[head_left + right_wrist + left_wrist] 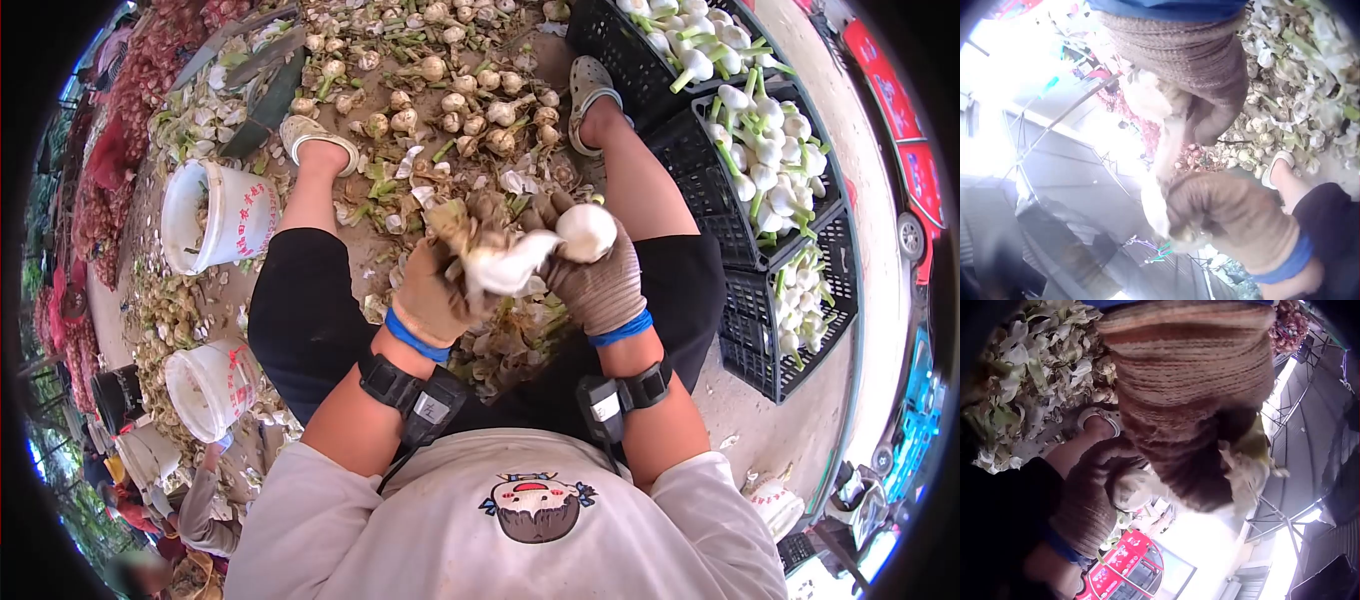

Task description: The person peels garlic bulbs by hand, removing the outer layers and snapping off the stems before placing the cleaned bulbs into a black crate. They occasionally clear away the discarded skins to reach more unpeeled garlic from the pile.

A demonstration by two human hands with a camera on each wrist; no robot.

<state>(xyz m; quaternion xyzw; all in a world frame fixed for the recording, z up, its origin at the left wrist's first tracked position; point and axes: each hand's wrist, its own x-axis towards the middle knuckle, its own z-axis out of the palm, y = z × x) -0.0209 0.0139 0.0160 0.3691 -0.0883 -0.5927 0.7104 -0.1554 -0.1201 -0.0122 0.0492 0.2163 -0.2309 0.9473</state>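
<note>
A white garlic bulb (pixel 587 233) is gripped by my right hand (pixel 605 282), which wears a brown knitted glove. My left hand (pixel 432 295), gloved the same way, pinches a strip of pale garlic skin (pixel 508 264). That strip stretches across from the bulb to the left fingers, blurred by motion. Dry brown husk (pixel 452 225) sticks up by the left fingers. In the right wrist view, the skin (pixel 1169 150) spans between both gloves, and the bulb (pixel 1147 97) sits partly hidden against the right palm.
Untrimmed garlic (pixel 455 100) and loose peelings cover the ground ahead between my feet. Black crates (pixel 690 165) of cleaned garlic with green stems stand at right. White buckets (pixel 240 215) stand at left, with red net sacks (pixel 125 150) beyond.
</note>
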